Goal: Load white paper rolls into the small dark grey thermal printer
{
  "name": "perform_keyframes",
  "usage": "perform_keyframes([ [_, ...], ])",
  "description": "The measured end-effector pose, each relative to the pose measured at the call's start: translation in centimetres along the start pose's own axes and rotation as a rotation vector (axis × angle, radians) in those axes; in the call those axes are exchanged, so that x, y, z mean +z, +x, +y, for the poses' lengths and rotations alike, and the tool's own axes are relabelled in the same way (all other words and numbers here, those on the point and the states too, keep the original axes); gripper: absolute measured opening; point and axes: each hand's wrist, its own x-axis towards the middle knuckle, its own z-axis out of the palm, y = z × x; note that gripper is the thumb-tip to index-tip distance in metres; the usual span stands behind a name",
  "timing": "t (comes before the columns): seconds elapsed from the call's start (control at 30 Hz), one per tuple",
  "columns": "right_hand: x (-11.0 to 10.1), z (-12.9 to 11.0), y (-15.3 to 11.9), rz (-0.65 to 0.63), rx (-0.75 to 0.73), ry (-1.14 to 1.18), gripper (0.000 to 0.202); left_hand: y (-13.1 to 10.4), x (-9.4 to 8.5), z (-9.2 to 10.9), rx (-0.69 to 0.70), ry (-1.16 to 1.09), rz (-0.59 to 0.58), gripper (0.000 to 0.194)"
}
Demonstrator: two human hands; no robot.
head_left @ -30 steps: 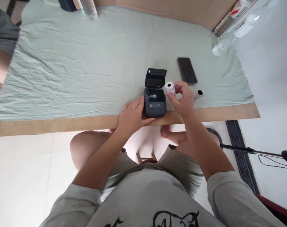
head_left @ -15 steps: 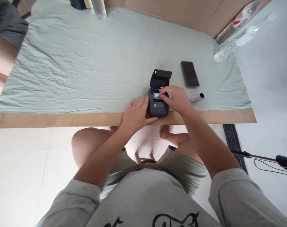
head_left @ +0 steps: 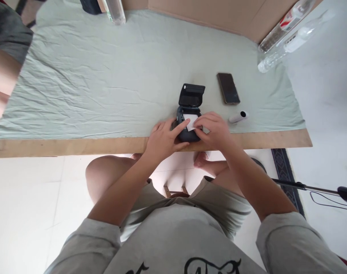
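A small dark label printer (head_left: pixel 189 136) stands near the table's front edge, its black lid (head_left: pixel 191 95) tipped up at the back. From its inside a strip of white paper (head_left: pixel 191 120) comes out over the front of the body. My right hand (head_left: pixel 215 129) pinches the strip's right edge between thumb and fingers. My left hand (head_left: pixel 163 137) rests around the printer's left side, fingers spread, with the index fingertip on the paper. The paper's source inside the printer is hidden.
A white paper roll with a dark core (head_left: pixel 238 117) lies right of the printer, and a phone (head_left: pixel 228 88) behind it. Clear bottles (head_left: pixel 282 34) lie at the far right, another bottle (head_left: pixel 115 13) at the back. Someone's legs (head_left: pixel 3 76) show at left.
My right hand has drawn the paper toward me, so more of it shows over the printer's front. My left index finger has moved from the printer's side onto the paper.
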Motion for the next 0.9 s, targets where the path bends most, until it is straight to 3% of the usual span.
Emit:
perform_keyframes([
  [0.1,-0.2,-0.3,-0.5,0.019,0.008,0.041,0.01,-0.1,-0.2,0.1,0.03,0.014,-0.007,0.059],
  [0.2,0.2,0.7,-0.2,0.11,0.196,0.088,0.014,-0.1,-0.2,0.1,0.043,-0.01,-0.001,0.053],
  [0.33,2.4,4.1,1.0,0.213,0.454,0.248,0.047,-0.1,0.0,0.0,0.054,-0.016,0.002,0.05],
  [0.5,4.5,7.0,2.4,0.19,0.467,0.479,0.055,-0.1,0.1,-0.1,0.059,0.009,-0.009,0.048],
  [0.67,4.1,6.6,1.5,0.419,0.557,0.548,0.045,-0.1,0.0,-0.1,0.06,-0.011,0.009,0.047],
  [0.73,3.9,6.2,0.8,0.399,0.544,0.526,0.046,-0.1,-0.1,0.0,0.059,-0.018,0.006,0.047],
  [0.9,4.2,5.6,-0.2,0.211,0.504,0.496,0.052,-0.1,0.0,0.0,0.054,-0.009,-0.007,0.05],
])
